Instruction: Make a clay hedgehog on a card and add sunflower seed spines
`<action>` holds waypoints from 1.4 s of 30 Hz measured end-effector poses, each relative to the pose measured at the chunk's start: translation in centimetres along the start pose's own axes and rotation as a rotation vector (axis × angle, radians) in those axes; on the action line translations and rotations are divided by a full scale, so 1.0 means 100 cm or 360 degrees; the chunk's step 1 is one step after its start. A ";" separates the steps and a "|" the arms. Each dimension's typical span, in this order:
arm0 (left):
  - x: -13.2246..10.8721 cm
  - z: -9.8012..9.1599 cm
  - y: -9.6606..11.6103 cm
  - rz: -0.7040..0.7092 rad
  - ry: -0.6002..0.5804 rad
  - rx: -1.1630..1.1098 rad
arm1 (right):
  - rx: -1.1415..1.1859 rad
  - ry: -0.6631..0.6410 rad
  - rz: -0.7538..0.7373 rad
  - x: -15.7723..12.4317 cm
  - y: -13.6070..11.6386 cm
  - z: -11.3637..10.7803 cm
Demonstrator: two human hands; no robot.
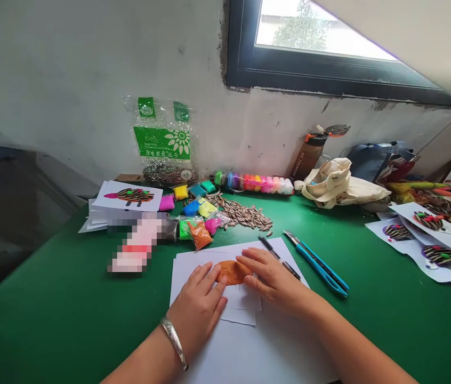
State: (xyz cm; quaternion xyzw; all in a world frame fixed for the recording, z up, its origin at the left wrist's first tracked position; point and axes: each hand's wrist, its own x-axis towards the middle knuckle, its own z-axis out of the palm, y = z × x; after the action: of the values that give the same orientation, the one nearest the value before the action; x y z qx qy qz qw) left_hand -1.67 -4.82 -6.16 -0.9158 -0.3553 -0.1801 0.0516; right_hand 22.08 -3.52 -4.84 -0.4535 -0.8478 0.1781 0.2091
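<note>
A flattened oval of orange-brown modelling clay [233, 273] lies on a small white card [239, 316], on top of larger white paper [277, 341]. My left hand [201, 298], with a silver bangle at its wrist, rests on the card with its fingertips touching the clay's left edge. From the other side my right hand [271, 277] reaches in, fingers stretched out and touching the clay's right edge. Both hands hold nothing. Beside my right hand, partly covered by it, is a black pen [267, 246].
A blue utility knife [319, 261] lies to the right. Behind are sunflower seeds [245, 213], clay packets [199, 234] and a seed bag [165, 154]. Finished cards [129, 194] are stacked left, more cards [433, 250] at right. A bottle [309, 154] and cloth bag [337, 184] stand by the wall.
</note>
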 end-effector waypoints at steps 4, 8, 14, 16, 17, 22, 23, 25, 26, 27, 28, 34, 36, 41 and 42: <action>-0.001 0.000 -0.001 -0.0004 -0.0009 -0.0043 | 0.0038 -0.0061 0.0084 -0.001 0.002 -0.001; -0.001 0.001 -0.001 -0.0033 0.0014 -0.0086 | -0.0101 -0.0114 0.0052 0.001 -0.001 -0.002; 0.002 0.001 0.003 -0.0077 0.0027 -0.0077 | -0.0389 -0.0126 -0.0029 0.003 -0.008 0.001; 0.002 0.000 0.003 -0.0082 0.0012 -0.0060 | -0.0405 -0.0136 -0.0013 0.002 -0.008 0.002; 0.003 0.000 0.003 -0.0080 0.0007 -0.0054 | -0.0419 -0.0141 -0.0003 0.001 -0.008 0.002; 0.002 0.000 0.003 -0.0088 -0.0044 -0.0061 | -0.0543 -0.0203 -0.0045 -0.001 -0.011 0.005; 0.002 0.000 0.003 -0.0093 -0.0056 -0.0062 | -0.0566 -0.0209 -0.0049 -0.001 -0.012 0.006; 0.002 -0.001 0.002 -0.0101 -0.0073 -0.0062 | -0.0598 -0.0207 -0.0045 0.000 -0.013 0.007; 0.002 -0.001 0.002 -0.0104 -0.0079 -0.0062 | -0.0607 -0.0205 -0.0041 0.000 -0.013 0.008; 0.002 -0.001 0.002 -0.0105 -0.0083 -0.0061 | -0.0610 -0.0203 -0.0037 0.000 -0.013 0.008; 0.002 -0.001 0.002 -0.0102 -0.0084 -0.0060 | -0.0610 -0.0200 -0.0033 0.000 -0.013 0.008; 0.002 0.000 0.002 -0.0108 -0.0069 -0.0072 | -0.0535 -0.0232 -0.0010 -0.002 -0.010 0.001; 0.002 0.001 0.002 -0.0128 -0.0062 -0.0073 | -0.0534 -0.0217 -0.0009 -0.002 -0.008 -0.001; 0.001 0.000 0.003 -0.0149 -0.0075 -0.0084 | -0.0559 -0.0156 -0.0045 -0.001 -0.007 -0.002; 0.001 -0.001 0.003 -0.0150 -0.0080 -0.0082 | -0.0546 -0.0150 -0.0045 -0.001 -0.008 -0.002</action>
State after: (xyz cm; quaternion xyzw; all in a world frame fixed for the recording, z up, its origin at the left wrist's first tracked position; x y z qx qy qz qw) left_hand -1.42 -4.99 -6.03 -0.9033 -0.3944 -0.1684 0.0104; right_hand 21.64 -3.96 -4.31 -0.4618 -0.8809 0.0492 0.0911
